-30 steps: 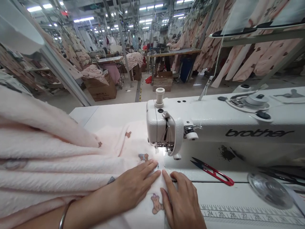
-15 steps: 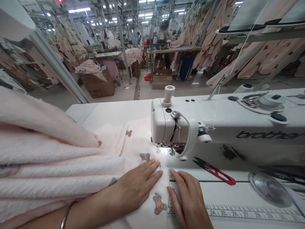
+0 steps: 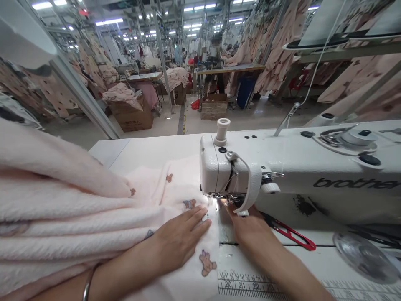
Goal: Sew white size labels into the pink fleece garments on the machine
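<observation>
Head view: white table is filling the lower part, carrying a white sewing machine whose arm is extending from centre to the right edge. Ruler scale is running along the table near its front, numbers showing. Red-handled snips are lying beneath the machine arm, dark blades partly covered by the right wrist area; a clear round disc is resting farther right. Beyond the table, a pale floor is stretching back, a cardboard box heaped with pink cloth is standing at left, and pink garments are hanging at right. Ceiling lights are shining in rows. Pink fabric with bear prints is covering the table's left side in thick folds, its straight right edge lying just beside the needle area. Left hand is lying palm down on this fabric, fingers extended and fairly close together, fingertips touching it near a small white label; a bangle is circling that wrist. Right hand is reaching under the machine head, right of the fabric edge; its fingertips are partly hidden, so whether it is gripping anything cannot be told.
</observation>
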Tool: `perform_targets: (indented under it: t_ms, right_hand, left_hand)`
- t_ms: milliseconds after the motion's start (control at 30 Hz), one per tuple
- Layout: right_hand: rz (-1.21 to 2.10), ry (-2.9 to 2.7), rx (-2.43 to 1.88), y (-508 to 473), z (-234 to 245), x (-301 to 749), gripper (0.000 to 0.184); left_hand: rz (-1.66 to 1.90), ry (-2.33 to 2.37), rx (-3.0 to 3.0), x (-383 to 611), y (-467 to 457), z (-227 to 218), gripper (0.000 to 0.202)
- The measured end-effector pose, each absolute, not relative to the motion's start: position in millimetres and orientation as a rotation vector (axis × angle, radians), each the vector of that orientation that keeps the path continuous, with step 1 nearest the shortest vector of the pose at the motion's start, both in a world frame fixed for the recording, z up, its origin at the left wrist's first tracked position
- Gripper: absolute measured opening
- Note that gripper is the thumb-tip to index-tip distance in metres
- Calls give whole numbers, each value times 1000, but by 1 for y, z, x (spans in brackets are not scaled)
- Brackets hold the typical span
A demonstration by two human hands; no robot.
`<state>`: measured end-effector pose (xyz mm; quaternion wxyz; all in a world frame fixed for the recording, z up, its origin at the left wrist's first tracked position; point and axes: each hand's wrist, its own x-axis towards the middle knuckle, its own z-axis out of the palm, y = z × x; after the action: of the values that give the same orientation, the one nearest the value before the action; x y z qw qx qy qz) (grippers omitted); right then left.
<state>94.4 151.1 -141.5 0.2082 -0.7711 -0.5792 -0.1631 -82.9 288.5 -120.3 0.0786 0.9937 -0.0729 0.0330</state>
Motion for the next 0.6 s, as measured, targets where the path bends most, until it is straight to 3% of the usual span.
perform_targets:
  t_ms: [100, 600]
  right_hand:
    - [-424, -1700, -2106, 129, -146, 66, 57]
    - [-225, -1505, -2216, 135, -169, 49, 63]
  left_hand:
    - [104, -209, 2963, -81, 289, -120, 55]
    - [140, -140, 2974, -73, 299, -123, 54]
